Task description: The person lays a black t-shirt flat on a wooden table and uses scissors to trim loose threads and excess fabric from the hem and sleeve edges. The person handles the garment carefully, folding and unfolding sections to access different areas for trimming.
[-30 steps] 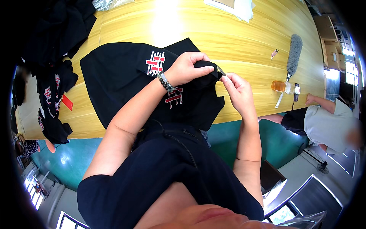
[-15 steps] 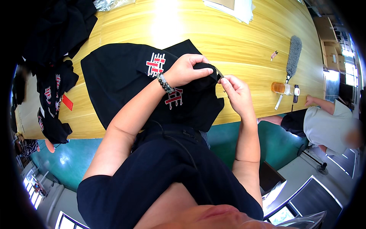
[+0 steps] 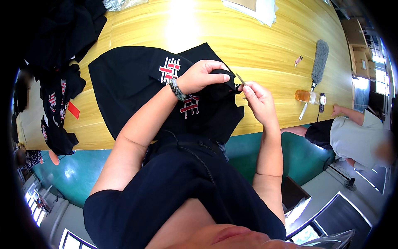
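Note:
A black garment (image 3: 118, 81) with red-and-white block lettering lies spread on the table in front of me. My left hand (image 3: 201, 77), with a beaded bracelet at its wrist, is closed on a folded edge of this garment, thumb over the cloth. Just to the right, my right hand (image 3: 261, 101) pinches small metal thread snips (image 3: 240, 79). Their narrow blade points up and to the left, beside the held edge; the handles are mostly hidden in my fingers.
More black garments (image 3: 62, 37) are heaped at the left, with a red tag (image 3: 74, 110) below. A grey duster (image 3: 320, 62), a bottle of amber liquid (image 3: 304, 96) and papers (image 3: 259, 12) lie on the wooden table (image 3: 273, 54). Another person (image 3: 356, 139) stands at the right edge.
The snips have shifted slightly to the right and their blade stands a little apart from the cloth edge. My left hand keeps its grip almost in place.

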